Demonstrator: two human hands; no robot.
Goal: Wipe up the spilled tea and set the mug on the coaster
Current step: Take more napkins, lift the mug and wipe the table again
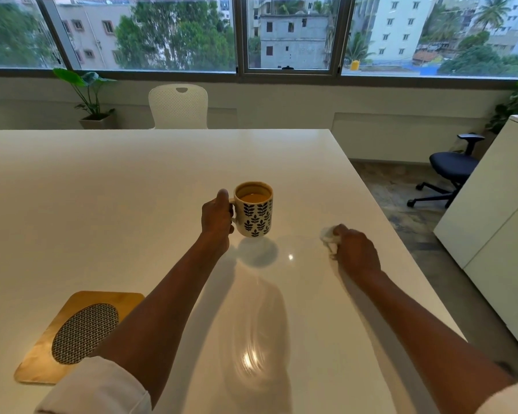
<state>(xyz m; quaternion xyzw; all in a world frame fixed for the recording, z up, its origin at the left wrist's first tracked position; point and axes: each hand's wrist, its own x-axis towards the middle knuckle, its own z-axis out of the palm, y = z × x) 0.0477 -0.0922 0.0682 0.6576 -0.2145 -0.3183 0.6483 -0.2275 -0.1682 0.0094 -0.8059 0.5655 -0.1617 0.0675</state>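
On a broad white bench (102, 189), a tan wooden coaster with a woven oval inset (81, 333) lies near and to the left of the leaf-patterned ceramic mug (255, 209), whose handle the left hand (217, 215) grips with curled fingers; the right hand (356, 252) clutches a crumpled white tissue (329, 236).

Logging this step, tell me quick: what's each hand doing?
Left hand: closed on the mug handle.
Right hand: closed on a tissue.
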